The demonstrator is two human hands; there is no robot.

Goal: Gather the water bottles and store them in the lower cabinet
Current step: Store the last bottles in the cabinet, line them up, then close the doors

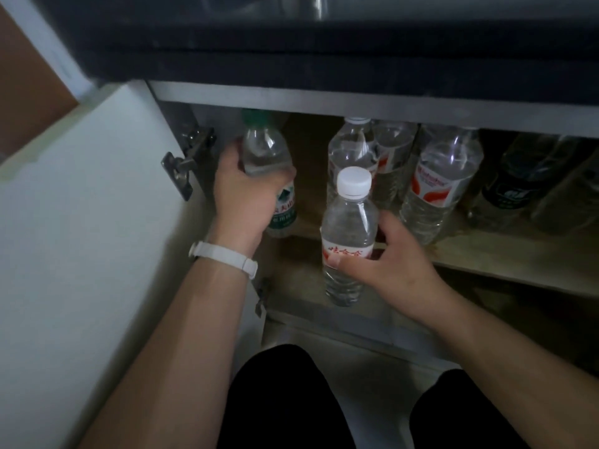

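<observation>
At the open cabinet point(324, 102), each hand gripped a bottle upright, left point(241, 192) green-capped point(269, 163), right point(392, 260) white-capped point(348, 234), ready for shelving.

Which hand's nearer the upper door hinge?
Left. The left hand grips the green-cap bottle just right of the upper hinge; the right hand holds the white-cap bottle farther right, lower.

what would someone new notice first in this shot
The left hand grips a green-capped bottle at the left of the open cabinet, while the right hand holds a white-capped bottle at its front. Further in, more clear bottles stand on the shelf.
</observation>
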